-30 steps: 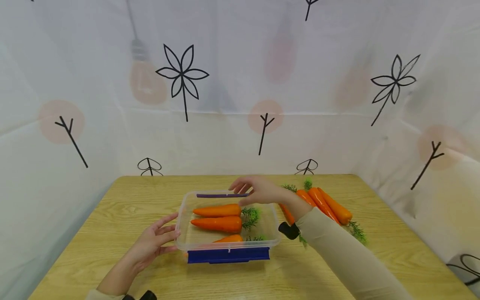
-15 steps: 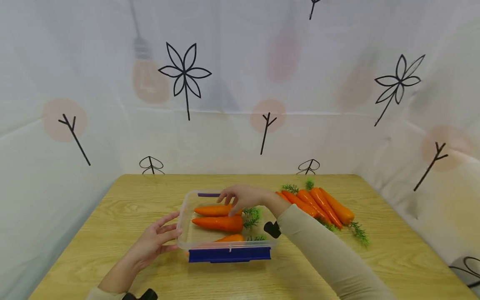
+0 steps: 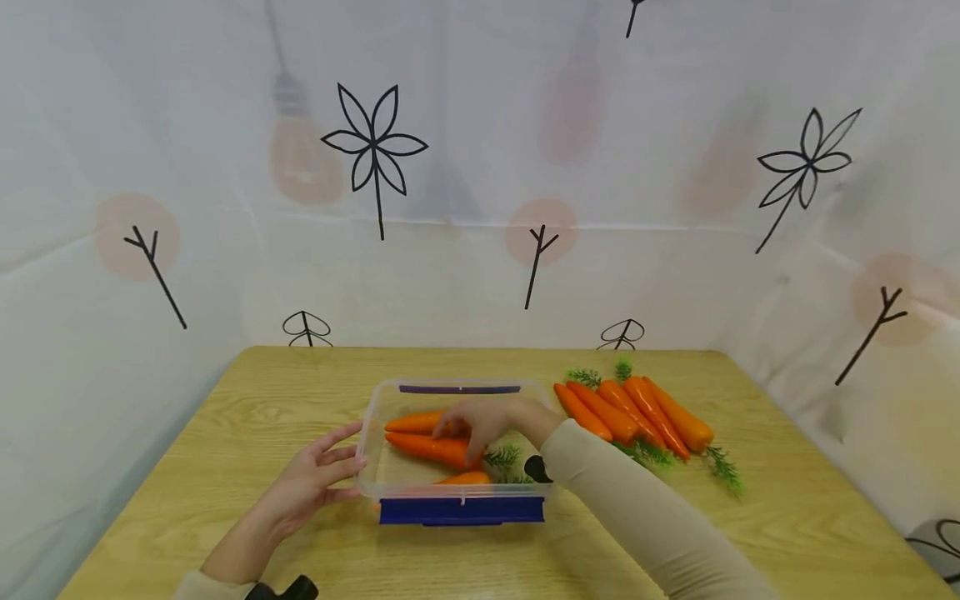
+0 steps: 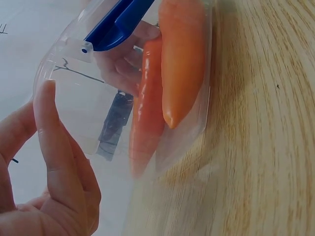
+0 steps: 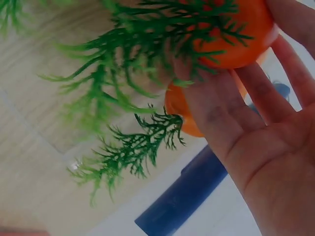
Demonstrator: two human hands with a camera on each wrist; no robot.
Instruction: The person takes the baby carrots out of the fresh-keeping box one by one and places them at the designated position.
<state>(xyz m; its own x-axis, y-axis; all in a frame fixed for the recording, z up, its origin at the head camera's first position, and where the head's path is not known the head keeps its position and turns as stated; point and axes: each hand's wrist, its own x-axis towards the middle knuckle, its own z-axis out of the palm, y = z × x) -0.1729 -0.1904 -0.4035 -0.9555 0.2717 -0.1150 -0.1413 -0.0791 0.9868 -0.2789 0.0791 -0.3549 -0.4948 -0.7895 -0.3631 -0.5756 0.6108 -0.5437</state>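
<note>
While two cream sleeves [image 3: 652,517] reach in from the near edge, each with a black wrist fitting [image 3: 292,588], the left hand [image 3: 318,477] stands with fingers spread, their tips touching the left side of a clear plastic rectangular box [image 3: 420,490]. A dark blue plastic latch [image 3: 461,511] hangs along the box's near side. Inside, a bright orange carrot [image 3: 467,478] lies nearest, partly behind the front rim; beyond it, the right hand [image 3: 487,421] grips a glossy red-orange tapered carrot [image 3: 420,447] by its thick, leafy end, thumb on the near side. Whether this carrot touches the box floor cannot be told. Another orange carrot [image 3: 411,422] lies just behind, and a narrow blue strip [image 3: 420,389] runs along the far rim. To the right, five orange carrots with green plastic fronds [image 3: 632,410] lie slantwise, side by side on the tabletop [image 3: 300,387], which is yellowish wood-patterned with a flowing grain and rounded far corners. Past its far edge hangs a white, creased cloth backdrop [image 3: 465,283], also closing both sides, printed with black line flowers [image 3: 373,144], twigs and faded peach bulb shapes [image 3: 306,162].
</note>
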